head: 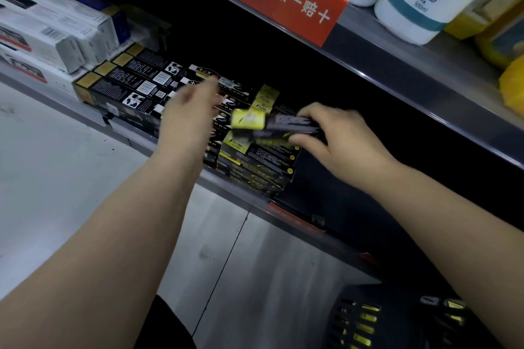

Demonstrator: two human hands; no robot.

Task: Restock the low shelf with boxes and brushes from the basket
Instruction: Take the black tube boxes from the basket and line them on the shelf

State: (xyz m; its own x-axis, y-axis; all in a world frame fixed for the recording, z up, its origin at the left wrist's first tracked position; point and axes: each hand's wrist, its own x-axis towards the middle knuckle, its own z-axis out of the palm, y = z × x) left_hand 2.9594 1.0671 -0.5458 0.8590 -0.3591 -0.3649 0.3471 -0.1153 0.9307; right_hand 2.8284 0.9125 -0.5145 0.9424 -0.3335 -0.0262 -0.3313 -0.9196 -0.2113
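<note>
Boxes (261,161) in black and yellow sit stacked near the front of the low shelf (133,140). One more of the same kind, the held box (272,125), hovers just above that stack, lying flat with its yellow end pointing left. The right hand (337,133) grasps the held box at its right end, fingers curled over the top and thumb beneath. Blur makes it hard to say whether it is one box or two pressed together. The left hand (190,113) reaches in beside it, over a row of black-and-gold boxes (127,85). Its fingers look loose and hold nothing that can be seen, though it too is blurred. A dark basket (365,317) with more yellow-ended boxes sits at lower right. No brushes can be made out. Several things could go wrong from here. Gripped at one end only, the held box could tip as it is set down and land crooked or slide off the stack. The stack stands close to the shelf's front edge, so a knock could send boxes onto the floor (56,178). The left hand, so near, could bump the neighbouring row out of line. If two boxes are held, the lower one might slip free.
</note>
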